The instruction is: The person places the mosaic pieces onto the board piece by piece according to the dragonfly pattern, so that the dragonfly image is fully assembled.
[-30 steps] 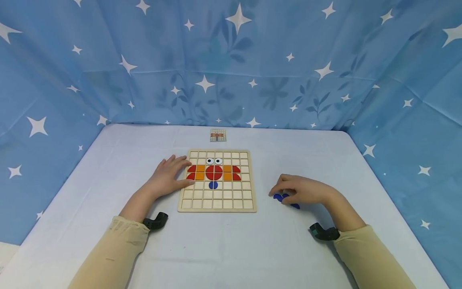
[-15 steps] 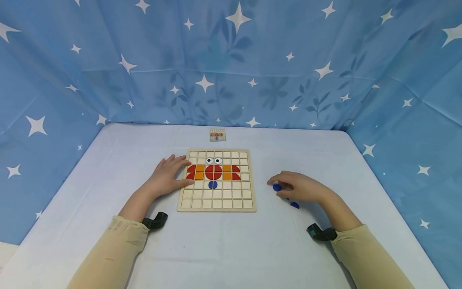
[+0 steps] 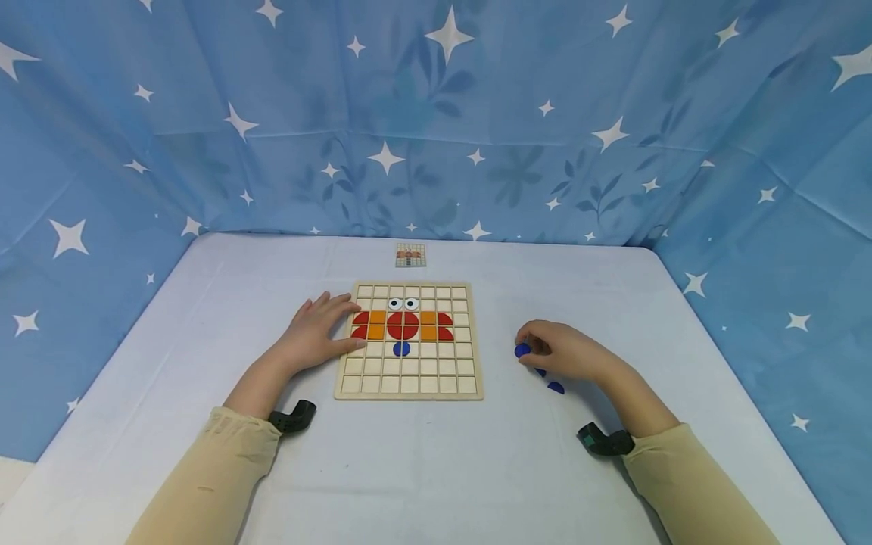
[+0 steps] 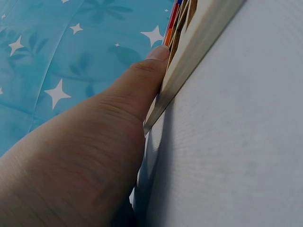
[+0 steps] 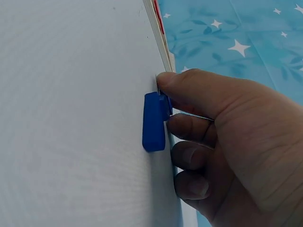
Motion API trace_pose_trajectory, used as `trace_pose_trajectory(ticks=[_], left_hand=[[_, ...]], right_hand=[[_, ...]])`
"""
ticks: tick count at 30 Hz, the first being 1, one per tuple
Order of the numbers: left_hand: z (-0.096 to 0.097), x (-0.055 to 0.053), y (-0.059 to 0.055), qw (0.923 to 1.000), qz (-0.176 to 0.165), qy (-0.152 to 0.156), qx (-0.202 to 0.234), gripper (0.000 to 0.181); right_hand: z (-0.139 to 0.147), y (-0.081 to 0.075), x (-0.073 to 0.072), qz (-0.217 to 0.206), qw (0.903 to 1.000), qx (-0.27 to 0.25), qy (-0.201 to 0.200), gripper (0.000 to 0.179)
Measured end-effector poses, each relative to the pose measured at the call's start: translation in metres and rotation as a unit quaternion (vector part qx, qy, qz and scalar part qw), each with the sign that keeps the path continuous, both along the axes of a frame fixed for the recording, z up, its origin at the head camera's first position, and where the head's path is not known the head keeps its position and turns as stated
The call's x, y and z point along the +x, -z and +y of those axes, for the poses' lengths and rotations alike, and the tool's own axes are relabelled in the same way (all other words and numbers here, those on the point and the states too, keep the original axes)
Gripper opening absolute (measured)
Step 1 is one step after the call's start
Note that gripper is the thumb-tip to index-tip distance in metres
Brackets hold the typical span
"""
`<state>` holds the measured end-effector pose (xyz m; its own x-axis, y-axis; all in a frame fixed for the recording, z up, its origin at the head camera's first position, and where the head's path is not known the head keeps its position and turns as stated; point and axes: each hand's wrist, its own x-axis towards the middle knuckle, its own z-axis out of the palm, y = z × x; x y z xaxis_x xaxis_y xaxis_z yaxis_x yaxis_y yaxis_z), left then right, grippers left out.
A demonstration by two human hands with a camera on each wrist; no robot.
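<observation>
My left hand (image 3: 319,333) rests at the left edge of the square wooden grid board (image 3: 409,398), thumb and fingers spread over its rim; the thumb (image 4: 137,85) lies along the frame in the left wrist view. On the board, red, orange and blue tiles and two eye tiles form a figure. To the right of the board, my right hand (image 3: 564,351) pinches blue tiles (image 3: 522,350) that make a round shape, between thumb and index finger. A blue half-round tile (image 3: 555,387) lies below the hand, and another blue tile (image 3: 540,372) shows partly under the fingers.
A small picture card (image 3: 411,256) with a similar figure lies behind the board. The white-covered table (image 3: 422,469) meets a blue starry curtain (image 3: 436,151) at the back and sides. Each wrist carries a black camera mount (image 3: 605,439).
My right hand has moved slightly up, and its fingers have drawn together round blue tiles that lay apart before and now form a round. The left hand and board stay put.
</observation>
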<state>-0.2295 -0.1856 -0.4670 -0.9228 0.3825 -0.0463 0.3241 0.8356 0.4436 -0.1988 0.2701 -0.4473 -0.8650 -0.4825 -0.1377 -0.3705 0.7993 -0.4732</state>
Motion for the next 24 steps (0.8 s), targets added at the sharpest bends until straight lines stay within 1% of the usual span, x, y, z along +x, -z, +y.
trace_pose_trajectory(ticks=[7,11,17,24], left_hand=[[-0.001,0.001,0.001,1.0000,0.007,0.001,0.006,0.074],[-0.001,0.001,0.002,0.9999,0.011,-0.001,0.007,0.073],[-0.001,0.001,0.002,0.9999,0.013,0.000,0.009,0.073],[-0.002,0.002,0.001,1.0000,0.007,-0.001,0.007,0.072]], right_hand=[[0.001,0.000,0.000,0.008,0.9998,-0.008,-0.013,0.023],[0.000,-0.004,0.001,0.026,0.9994,-0.008,-0.023,0.023],[-0.007,-0.019,0.001,0.054,0.9978,-0.012,-0.036,0.021],[-0.032,-0.037,-0.001,0.049,0.9978,-0.015,-0.044,0.022]])
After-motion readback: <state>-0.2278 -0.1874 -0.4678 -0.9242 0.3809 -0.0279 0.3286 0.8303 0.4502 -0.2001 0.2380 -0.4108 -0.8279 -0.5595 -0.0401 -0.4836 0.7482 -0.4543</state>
